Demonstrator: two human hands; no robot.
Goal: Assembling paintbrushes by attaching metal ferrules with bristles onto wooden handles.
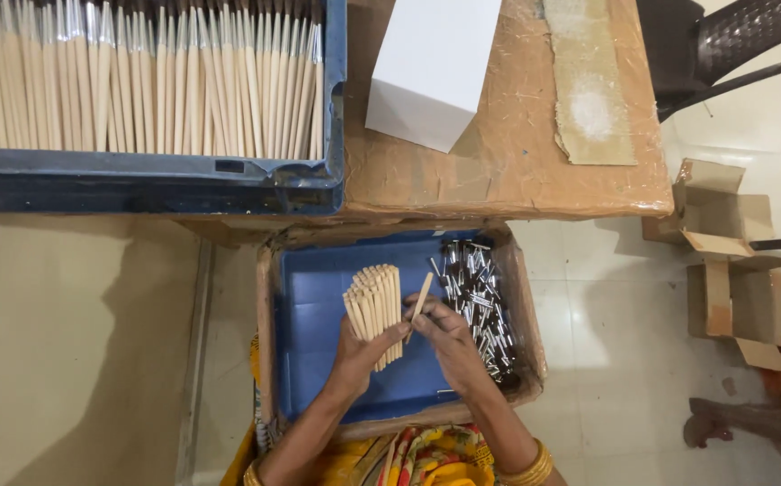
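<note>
The worktop [516, 171] is wrapped in brown paper and occupies the far centre of the scene. On its left part sits a large dark blue crate [152, 189], filled with long pale wooden sticks [139, 76] packed side by side, their lengths running near to far. To the right of the crate, a plain white rectangular box [431, 67] lies on the worktop at a slight tilt. Further right, a flat strip of brown cardboard [588, 90] lies on the wrapped surface.

On the pale floor at far right stand two small open cardboard cartons [732, 261], flaps raised.

Near the person, below the worktop edge, sits a cardboard-walled tray [318, 360] with a blue lining. Its right side holds a heap of small silver metal ferrules [480, 301].

The left hand [359, 351] is over the tray centre. Its grip is clamped around a bundle of short sticks [375, 310], which fans upward toward the far side.

The right hand [449, 337] is just beside the bundle, next to the ferrule heap. Its grip is closed, fingertips pinching a single stick [422, 297], which tilts up and to the right. The single stick stands just apart from the bundle.
</note>
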